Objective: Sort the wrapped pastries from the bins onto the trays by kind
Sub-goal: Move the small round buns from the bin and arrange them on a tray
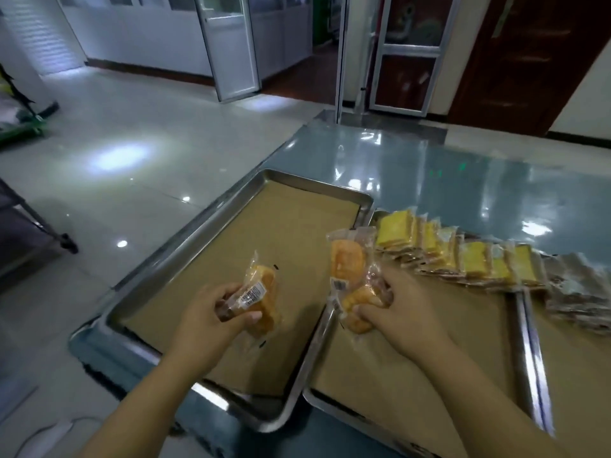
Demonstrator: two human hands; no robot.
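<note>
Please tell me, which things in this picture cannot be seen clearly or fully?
Head view:
- The bins: outside the frame.
- The label on the pastry in the left hand: print too small and blurred.
- The pastries in the right hand: the hand covers part, count unclear.
- The brown pastries and right tray: cut off by the right edge.

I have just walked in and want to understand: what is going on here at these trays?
A person is sorting wrapped pastries onto paper-lined metal trays. The left hand holds one orange pastry over the left tray. The right hand grips more orange pastries at the left edge of the middle tray. A row of yellow cakes lies along that tray's far side.
</note>
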